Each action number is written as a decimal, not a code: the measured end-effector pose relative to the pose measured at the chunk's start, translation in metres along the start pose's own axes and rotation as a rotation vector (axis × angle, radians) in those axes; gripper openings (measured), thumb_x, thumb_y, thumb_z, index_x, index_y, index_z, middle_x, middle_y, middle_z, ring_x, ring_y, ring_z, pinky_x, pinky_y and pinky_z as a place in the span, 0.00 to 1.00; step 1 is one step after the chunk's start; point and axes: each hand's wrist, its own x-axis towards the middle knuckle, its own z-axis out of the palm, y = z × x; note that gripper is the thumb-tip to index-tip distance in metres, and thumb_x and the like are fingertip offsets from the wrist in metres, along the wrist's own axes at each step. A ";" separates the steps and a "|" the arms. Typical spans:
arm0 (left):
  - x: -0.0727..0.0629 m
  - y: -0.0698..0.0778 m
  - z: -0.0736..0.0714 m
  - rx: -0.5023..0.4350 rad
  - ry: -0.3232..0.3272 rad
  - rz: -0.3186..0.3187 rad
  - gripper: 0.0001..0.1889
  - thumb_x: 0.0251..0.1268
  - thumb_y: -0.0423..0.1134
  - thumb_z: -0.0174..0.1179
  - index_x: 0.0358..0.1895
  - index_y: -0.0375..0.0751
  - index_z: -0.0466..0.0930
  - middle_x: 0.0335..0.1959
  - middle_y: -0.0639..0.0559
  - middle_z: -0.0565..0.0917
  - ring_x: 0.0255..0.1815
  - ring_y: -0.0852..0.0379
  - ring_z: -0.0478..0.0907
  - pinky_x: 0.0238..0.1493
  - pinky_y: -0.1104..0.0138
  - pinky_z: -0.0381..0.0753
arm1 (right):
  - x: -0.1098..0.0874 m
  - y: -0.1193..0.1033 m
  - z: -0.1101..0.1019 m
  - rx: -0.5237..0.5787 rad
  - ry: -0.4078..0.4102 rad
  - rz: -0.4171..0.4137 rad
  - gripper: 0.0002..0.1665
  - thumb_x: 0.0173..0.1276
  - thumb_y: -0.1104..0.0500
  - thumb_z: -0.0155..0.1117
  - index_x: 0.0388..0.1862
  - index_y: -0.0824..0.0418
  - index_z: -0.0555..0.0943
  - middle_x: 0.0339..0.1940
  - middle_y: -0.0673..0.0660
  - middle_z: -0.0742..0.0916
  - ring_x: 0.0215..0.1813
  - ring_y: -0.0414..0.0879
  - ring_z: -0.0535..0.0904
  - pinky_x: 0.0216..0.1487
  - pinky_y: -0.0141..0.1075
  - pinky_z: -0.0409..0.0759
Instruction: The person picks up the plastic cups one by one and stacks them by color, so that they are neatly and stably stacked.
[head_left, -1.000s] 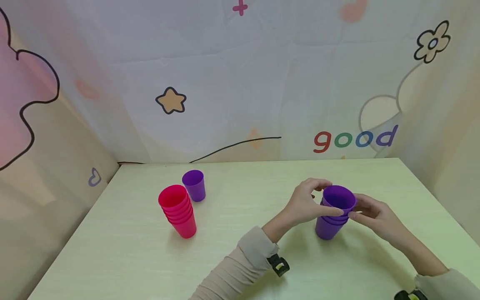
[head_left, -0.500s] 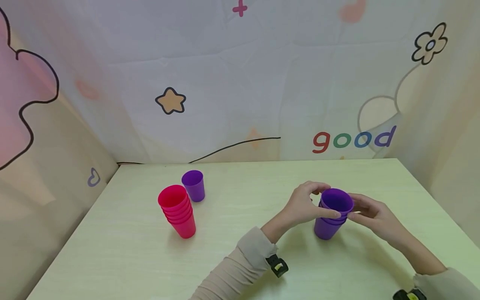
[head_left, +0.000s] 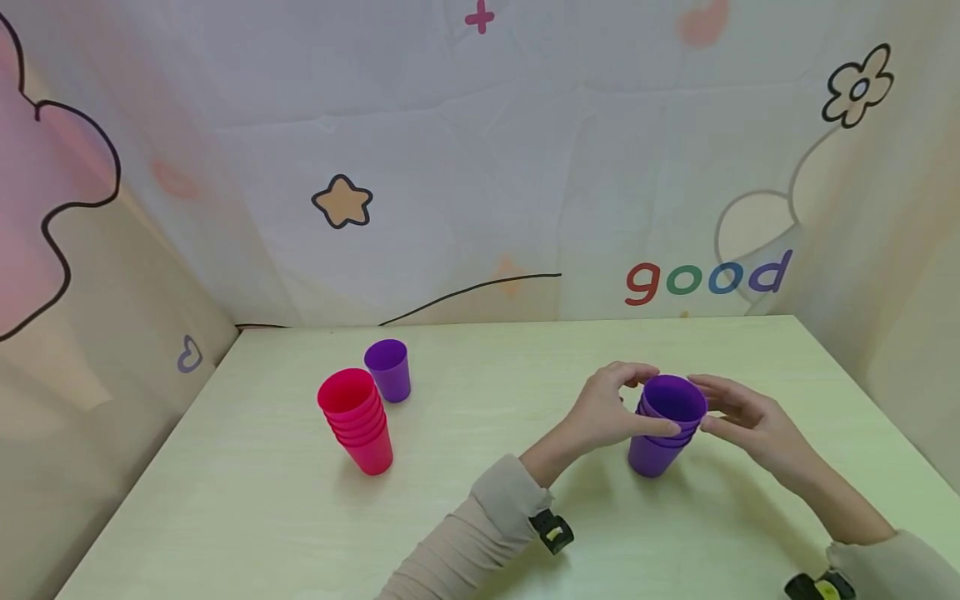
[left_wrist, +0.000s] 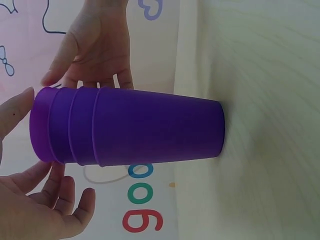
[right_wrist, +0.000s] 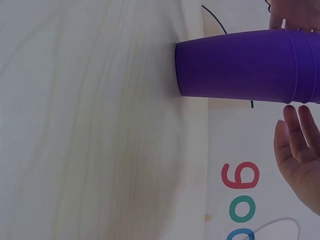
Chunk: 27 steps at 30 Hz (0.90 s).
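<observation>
Purple plastic cups [head_left: 654,457] stand nested in an upright stack on the right part of the table. My left hand [head_left: 609,408] holds the stack near the top, its thumb across the front of the rims and its fingers around the far side. My right hand [head_left: 761,433] is beside the stack's right side, fingers loosely bent. In the right wrist view a small gap shows between the right hand's fingertips [right_wrist: 290,112] and the purple stack [right_wrist: 235,65]. Several stacked rims show in the left wrist view, between the left hand [left_wrist: 42,205] and the right hand [left_wrist: 102,45].
A stack of pinkish-red cups [head_left: 371,450] stands upright on the left part of the pale table [head_left: 247,517]. Close behind it is a single upright purple cup [head_left: 393,379]. A printed cloth backdrop [head_left: 450,192] rises behind the table's far edge.
The top purple cup has settled slightly lower in its stack, with my left hand still on it. My right hand's fingers have spread a little away from the stack. The other cups have not moved.
</observation>
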 end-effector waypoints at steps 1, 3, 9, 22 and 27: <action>-0.001 0.001 -0.002 0.005 0.001 0.003 0.31 0.41 0.46 0.73 0.54 0.46 0.75 0.46 0.63 0.76 0.47 0.68 0.68 0.44 0.72 0.70 | 0.000 -0.001 0.000 -0.001 0.002 0.002 0.26 0.66 0.72 0.50 0.64 0.69 0.63 0.52 0.36 0.77 0.49 0.33 0.76 0.43 0.27 0.76; -0.005 0.002 -0.006 0.013 0.001 0.011 0.31 0.41 0.46 0.73 0.54 0.47 0.74 0.47 0.62 0.76 0.48 0.67 0.68 0.45 0.71 0.70 | 0.001 -0.002 0.000 0.003 0.004 0.002 0.26 0.66 0.72 0.50 0.64 0.68 0.63 0.52 0.36 0.78 0.49 0.33 0.76 0.43 0.27 0.76; -0.018 0.005 -0.019 0.060 -0.018 0.048 0.32 0.43 0.46 0.72 0.56 0.45 0.73 0.50 0.58 0.75 0.51 0.64 0.68 0.48 0.71 0.70 | 0.003 -0.003 0.003 0.036 0.017 -0.004 0.26 0.66 0.72 0.49 0.63 0.69 0.64 0.50 0.37 0.79 0.48 0.33 0.77 0.43 0.27 0.76; -0.053 0.007 -0.042 0.147 -0.042 0.192 0.32 0.44 0.44 0.72 0.56 0.44 0.72 0.50 0.56 0.75 0.52 0.65 0.67 0.46 0.76 0.68 | 0.004 -0.005 0.006 0.039 0.020 -0.008 0.26 0.64 0.73 0.52 0.62 0.68 0.66 0.50 0.39 0.79 0.48 0.34 0.77 0.43 0.27 0.76; -0.068 0.002 -0.052 0.121 -0.029 0.226 0.32 0.44 0.42 0.71 0.57 0.42 0.72 0.50 0.54 0.75 0.51 0.62 0.67 0.47 0.73 0.68 | 0.003 -0.004 0.006 0.024 0.023 -0.011 0.26 0.64 0.73 0.53 0.62 0.68 0.66 0.49 0.39 0.79 0.47 0.34 0.77 0.43 0.27 0.76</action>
